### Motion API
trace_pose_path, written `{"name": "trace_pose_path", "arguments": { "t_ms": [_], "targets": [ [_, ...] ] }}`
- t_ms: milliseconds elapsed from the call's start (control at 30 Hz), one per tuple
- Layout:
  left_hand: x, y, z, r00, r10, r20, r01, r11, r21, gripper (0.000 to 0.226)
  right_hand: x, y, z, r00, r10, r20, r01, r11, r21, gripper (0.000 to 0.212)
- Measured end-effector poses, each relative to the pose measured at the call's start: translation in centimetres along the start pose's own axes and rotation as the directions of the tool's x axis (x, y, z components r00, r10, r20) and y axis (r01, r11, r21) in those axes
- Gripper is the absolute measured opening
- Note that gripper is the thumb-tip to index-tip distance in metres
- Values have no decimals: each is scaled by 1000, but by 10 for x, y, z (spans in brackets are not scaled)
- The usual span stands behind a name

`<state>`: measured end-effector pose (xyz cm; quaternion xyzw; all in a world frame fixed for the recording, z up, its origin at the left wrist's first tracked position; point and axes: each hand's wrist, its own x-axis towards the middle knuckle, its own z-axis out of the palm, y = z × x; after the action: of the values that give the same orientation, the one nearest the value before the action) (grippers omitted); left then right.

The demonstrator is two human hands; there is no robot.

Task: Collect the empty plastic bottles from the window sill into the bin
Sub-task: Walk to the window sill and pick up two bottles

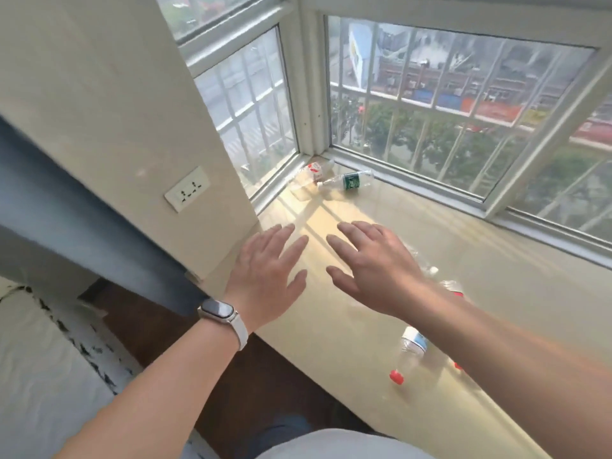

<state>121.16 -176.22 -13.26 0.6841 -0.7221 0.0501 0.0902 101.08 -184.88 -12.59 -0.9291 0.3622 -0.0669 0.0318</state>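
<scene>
Two clear plastic bottles lie in the far corner of the cream window sill point(496, 293): one with a green label point(351, 181) and one with a red and white label point(313, 171). A blue-labelled bottle with a red cap point(409, 351) lies near the sill's front edge, beside my right forearm. More clear bottles point(445, 283) are partly hidden behind my right wrist. My left hand point(268, 276) and my right hand point(371, 263) hover over the sill with fingers spread, holding nothing. No bin is in view.
A wall with a white socket point(187, 188) juts out on the left, with a blue curtain point(82, 226) below it. Barred windows point(447, 111) close the sill at the back and left. Dark floor point(231, 376) lies below the sill's edge.
</scene>
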Motion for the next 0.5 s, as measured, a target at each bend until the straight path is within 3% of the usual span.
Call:
{"name": "trace_pose_path", "arguments": {
  "t_ms": [133,267,500],
  "targets": [
    [42,3,17,985,167,43,-165,986,-38,56,-6,21,13,980,194,33,-194,981,-4,57],
    [79,6,39,947,308,88,-301,950,-87,56,-16,29,30,916,399,44,-400,916,15,56],
    [121,5,83,792,600,109,-565,789,-241,53,-33,11,55,683,721,117,-724,689,-20,73]
  ]
}}
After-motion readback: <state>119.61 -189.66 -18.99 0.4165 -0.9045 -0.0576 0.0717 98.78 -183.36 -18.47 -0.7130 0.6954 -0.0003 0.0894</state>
